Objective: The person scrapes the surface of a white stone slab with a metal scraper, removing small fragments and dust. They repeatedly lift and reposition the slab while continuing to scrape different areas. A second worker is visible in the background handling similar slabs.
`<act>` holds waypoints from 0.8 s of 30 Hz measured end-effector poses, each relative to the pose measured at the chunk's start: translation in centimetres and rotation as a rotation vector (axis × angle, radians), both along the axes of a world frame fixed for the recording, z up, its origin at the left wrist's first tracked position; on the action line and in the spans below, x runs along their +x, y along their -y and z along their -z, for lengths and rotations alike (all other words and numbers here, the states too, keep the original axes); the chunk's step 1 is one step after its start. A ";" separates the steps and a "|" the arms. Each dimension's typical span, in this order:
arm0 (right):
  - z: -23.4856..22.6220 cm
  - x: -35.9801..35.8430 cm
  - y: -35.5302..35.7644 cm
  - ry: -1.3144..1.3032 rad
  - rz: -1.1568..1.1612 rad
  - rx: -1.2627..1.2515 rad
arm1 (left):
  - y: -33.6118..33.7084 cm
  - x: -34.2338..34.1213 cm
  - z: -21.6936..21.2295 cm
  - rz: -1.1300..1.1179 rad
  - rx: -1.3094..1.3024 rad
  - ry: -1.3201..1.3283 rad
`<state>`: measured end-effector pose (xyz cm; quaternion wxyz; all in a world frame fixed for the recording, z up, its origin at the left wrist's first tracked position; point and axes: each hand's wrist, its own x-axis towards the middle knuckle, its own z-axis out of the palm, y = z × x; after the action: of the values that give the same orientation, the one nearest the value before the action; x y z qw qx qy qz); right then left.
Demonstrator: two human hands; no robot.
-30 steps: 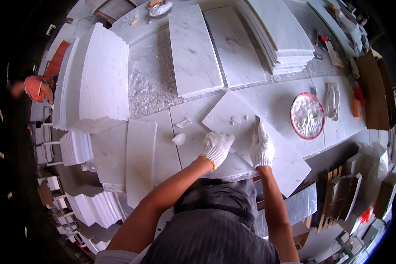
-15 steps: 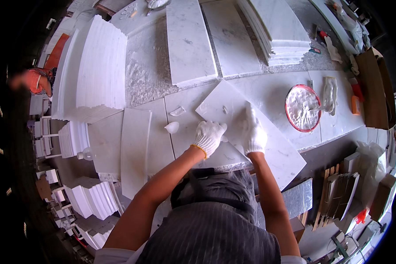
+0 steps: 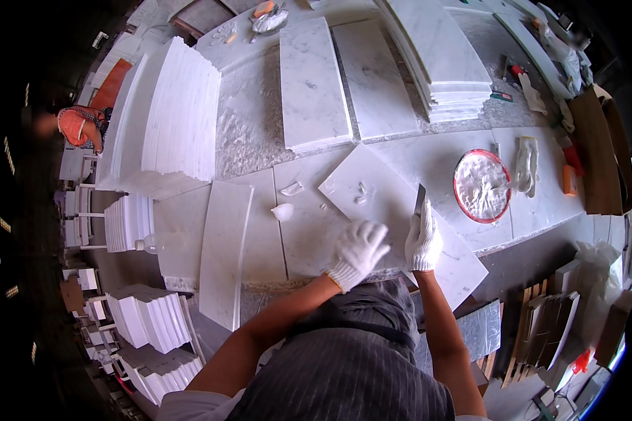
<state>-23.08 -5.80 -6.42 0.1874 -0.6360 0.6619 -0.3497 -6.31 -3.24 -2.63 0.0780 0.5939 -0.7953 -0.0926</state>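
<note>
Head view: pale slabs (image 3: pixel 387 184) crowd the workshop table (image 3: pixel 249 126).

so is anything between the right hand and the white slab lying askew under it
Nothing visible stands between the right hand and the white slab; a dark blade juts from that hand. A few small white scraps lie on the slab, left of the blade.

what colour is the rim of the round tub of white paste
The rim is red, clearest in the head view.
</note>
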 end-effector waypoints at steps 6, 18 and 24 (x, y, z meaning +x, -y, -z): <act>1.1 -0.1 0.3 0.060 0.120 -0.098 | 2.3 -2.4 0.7 0.279 0.042 -0.090; -0.1 0.0 0.3 0.083 0.061 0.022 | 2.9 4.8 3.9 0.128 -0.330 0.497; -0.8 0.0 0.3 0.059 0.077 0.100 | 3.4 5.1 3.8 0.003 -0.093 0.117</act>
<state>-23.06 -6.08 -5.63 0.2245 -0.5892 0.6969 -0.3417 -1.18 -6.68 -6.48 0.0588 0.5930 -0.8028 -0.0205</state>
